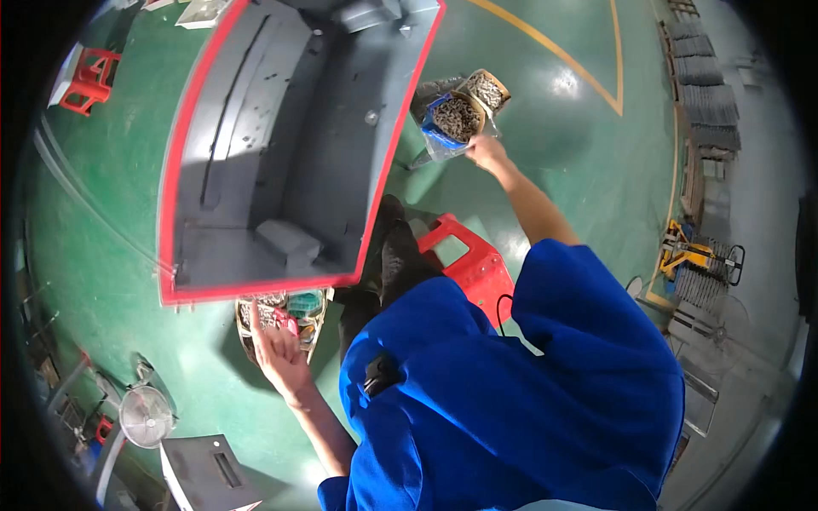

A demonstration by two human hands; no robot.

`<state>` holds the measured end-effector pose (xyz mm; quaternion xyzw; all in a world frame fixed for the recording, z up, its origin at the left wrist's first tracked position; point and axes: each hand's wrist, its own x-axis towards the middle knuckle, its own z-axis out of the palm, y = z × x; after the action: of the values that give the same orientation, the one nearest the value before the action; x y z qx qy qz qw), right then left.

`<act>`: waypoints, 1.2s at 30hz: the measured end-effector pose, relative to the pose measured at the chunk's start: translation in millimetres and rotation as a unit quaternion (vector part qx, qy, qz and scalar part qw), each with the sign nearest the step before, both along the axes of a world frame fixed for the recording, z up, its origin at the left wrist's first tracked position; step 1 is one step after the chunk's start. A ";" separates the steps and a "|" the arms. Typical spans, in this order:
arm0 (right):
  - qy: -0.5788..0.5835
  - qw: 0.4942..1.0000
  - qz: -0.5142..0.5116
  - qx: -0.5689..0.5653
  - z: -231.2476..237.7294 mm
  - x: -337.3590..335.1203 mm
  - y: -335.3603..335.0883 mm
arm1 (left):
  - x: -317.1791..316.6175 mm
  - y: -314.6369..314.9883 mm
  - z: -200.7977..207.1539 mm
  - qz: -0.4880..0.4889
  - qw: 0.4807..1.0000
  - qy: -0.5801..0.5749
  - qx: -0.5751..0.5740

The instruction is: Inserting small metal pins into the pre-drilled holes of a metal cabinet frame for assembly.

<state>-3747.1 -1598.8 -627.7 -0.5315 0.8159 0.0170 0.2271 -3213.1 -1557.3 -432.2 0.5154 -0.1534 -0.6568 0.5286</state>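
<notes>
Factory floor, green painted floor point(554, 102), stacked metal parts point(707, 94)

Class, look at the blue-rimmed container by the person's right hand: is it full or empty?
Full. The blue-rimmed container is heaped to its rim with small grey metal pieces; the right hand touches its lower edge.

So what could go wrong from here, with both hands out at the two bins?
1. The right hand reaches far out to the bin of small metal parts, beside a second bin; a tug could tip it.
2. The left hand sits at the basket tucked under the red-edged grey panel; knuckles may catch that edge.
3. The red stool is close behind the legs: a possible trip.
</notes>
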 end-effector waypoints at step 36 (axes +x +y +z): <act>-0.398 0.880 -0.098 -0.241 31.7 -119.5 -156.5 | -63.6 12.6 -25.8 0.253 0.932 -0.246 0.079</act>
<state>-3866.6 -1755.4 -596.0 -0.4495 0.6832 -0.4158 0.3978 -3276.7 -1544.7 -458.0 0.7225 -0.0910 -0.3643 0.5805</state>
